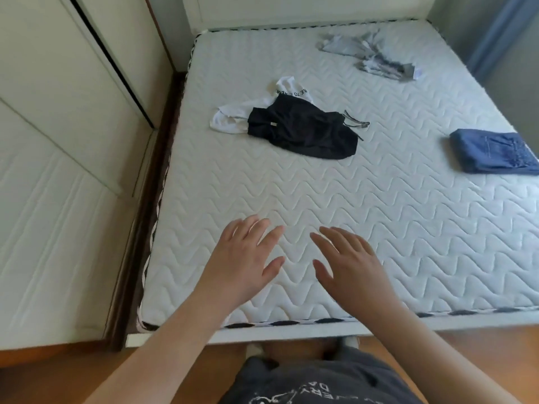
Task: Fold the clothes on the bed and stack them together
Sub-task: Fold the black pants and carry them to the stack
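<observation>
A crumpled black garment (303, 128) with a drawstring lies mid-mattress, partly over a white garment (230, 116) with black lettering. A rumpled grey garment (370, 55) lies near the headboard. Folded blue jeans (493, 151) sit at the right edge of the bed. My left hand (242, 259) and my right hand (348, 268) hover over the near part of the mattress (379, 228), fingers spread and straight, holding nothing. Both hands are well short of the black garment.
A white wardrobe (58, 141) stands to the left, with a narrow dark gap between it and the bed. The white headboard (291, 10) is at the far end. Orange floor (58, 380) shows below the bed's foot edge.
</observation>
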The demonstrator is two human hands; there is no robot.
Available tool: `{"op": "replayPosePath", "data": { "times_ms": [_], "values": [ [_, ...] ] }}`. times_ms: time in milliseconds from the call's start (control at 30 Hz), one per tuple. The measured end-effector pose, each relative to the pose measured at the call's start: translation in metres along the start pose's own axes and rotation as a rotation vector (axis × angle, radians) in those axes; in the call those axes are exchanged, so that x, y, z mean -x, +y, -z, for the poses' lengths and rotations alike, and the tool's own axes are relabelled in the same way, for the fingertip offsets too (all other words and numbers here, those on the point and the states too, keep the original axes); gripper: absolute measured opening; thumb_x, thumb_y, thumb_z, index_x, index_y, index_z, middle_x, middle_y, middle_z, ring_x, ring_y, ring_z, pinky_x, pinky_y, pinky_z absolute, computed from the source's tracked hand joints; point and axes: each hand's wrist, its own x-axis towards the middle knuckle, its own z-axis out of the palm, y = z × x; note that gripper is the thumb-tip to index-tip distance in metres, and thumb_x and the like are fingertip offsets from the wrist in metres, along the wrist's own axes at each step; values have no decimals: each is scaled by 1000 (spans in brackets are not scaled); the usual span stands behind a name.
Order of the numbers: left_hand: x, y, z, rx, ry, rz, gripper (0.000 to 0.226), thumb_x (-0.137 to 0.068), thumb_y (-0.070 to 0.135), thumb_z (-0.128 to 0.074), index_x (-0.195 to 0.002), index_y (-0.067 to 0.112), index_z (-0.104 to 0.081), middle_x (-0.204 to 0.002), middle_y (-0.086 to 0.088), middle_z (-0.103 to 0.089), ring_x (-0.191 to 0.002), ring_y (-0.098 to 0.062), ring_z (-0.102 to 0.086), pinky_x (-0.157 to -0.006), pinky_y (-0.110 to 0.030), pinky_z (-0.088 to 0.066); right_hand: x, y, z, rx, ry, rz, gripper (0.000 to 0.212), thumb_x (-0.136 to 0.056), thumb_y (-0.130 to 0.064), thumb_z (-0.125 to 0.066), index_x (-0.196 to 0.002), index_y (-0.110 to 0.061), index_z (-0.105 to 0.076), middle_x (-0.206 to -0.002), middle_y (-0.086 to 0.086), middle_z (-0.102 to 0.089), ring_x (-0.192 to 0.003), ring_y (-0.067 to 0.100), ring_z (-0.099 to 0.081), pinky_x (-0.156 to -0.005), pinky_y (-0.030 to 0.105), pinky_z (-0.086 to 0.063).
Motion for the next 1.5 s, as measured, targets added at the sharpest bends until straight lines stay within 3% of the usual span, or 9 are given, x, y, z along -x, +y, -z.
{"op": "replayPosePath", "data": {
  "times_ms": [233, 500, 667, 800, 933, 1067, 1167, 1367, 1500],
  "values": [
    [34, -32, -6, 49, -19, -50, 57, -93, 51, -35, -134, 19, -57, -133, -5, -59, -127, -30, -52, -105, -48, -42, 30, -59, -1, 63, -22, -80, 49, -93, -40, -37, -132, -19, -58, -135, 3, -59, -124, 25, -56, -104, 42, -44],
    [110, -52, 10, 59, 102, -49, 54, -94, 50, -38, -137, 22, -54, -138, -2, -56, -132, -25, -44, -109, -37, -23, 69, -120, -6, 53, 15, -100, 48, -92, -38, -40, -132, -19, -57, -136, 1, -58, -126, 23, -54, -103, 40, -43],
    [189, -68, 4, 3, 9, -45, 54, -95, 48, -35, -136, 19, -56, -137, -4, -56, -130, -27, -49, -109, -37, -22, 98, -177, -15, 13, -6, -57, 49, -91, -35, -40, -133, -17, -57, -136, 3, -57, -127, 25, -53, -104, 42, -43],
    [254, -93, 4, 23, -94, 36, 56, -96, 51, -33, -139, 21, -51, -142, -2, -53, -134, -27, -46, -112, -43, -33, 116, -230, -18, -33, -62, -40, 48, -90, -35, -44, -133, -18, -57, -137, 3, -58, -128, 25, -53, -104, 42, -43],
    [301, -138, 9, 33, -149, 111, 60, -97, 55, -27, -144, 23, -46, -149, 0, -45, -141, -24, -36, -116, -46, -30, 115, -280, -24, -37, -76, 4, 49, -91, -37, -43, -134, -19, -55, -138, 3, -56, -129, 25, -52, -105, 42, -42],
    [341, -201, 8, 1, -104, 160, 57, -98, 54, -29, -144, 25, -44, -149, 1, -45, -141, -22, -33, -117, -37, -16, 97, -342, -39, -17, -68, 17, 48, -87, -35, -52, -132, -17, -57, -135, 3, -59, -126, 25, -54, -102, 42, -45],
    [376, -256, 12, 6, -117, 212, 58, -98, 55, -25, -146, 26, -41, -150, 2, -43, -142, -22, -32, -117, -38, -17, 73, -399, -59, -4, -60, 48, 47, -86, -32, -55, -130, -16, -60, -132, 4, -61, -123, 26, -57, -100, 42, -47],
    [434, -369, 19, -7, -184, 237, 62, -98, 58, -18, -149, 29, -35, -153, 4, -39, -145, -21, -28, -117, -42, -20, 24, -514, -84, -6, -123, 75, 51, -89, -39, -37, -130, -18, -59, -132, 3, -61, -124, 24, -56, -100, 42, -46],
    [441, -415, 24, 12, -193, 235, 60, -99, 57, -18, -152, 30, -31, -156, 4, -34, -148, -20, -23, -119, -42, -18, 1, -556, -87, 32, -99, 103, 40, -91, -33, -57, -128, -18, -60, -131, 4, -61, -122, 25, -57, -100, 42, -46]
  ]
}}
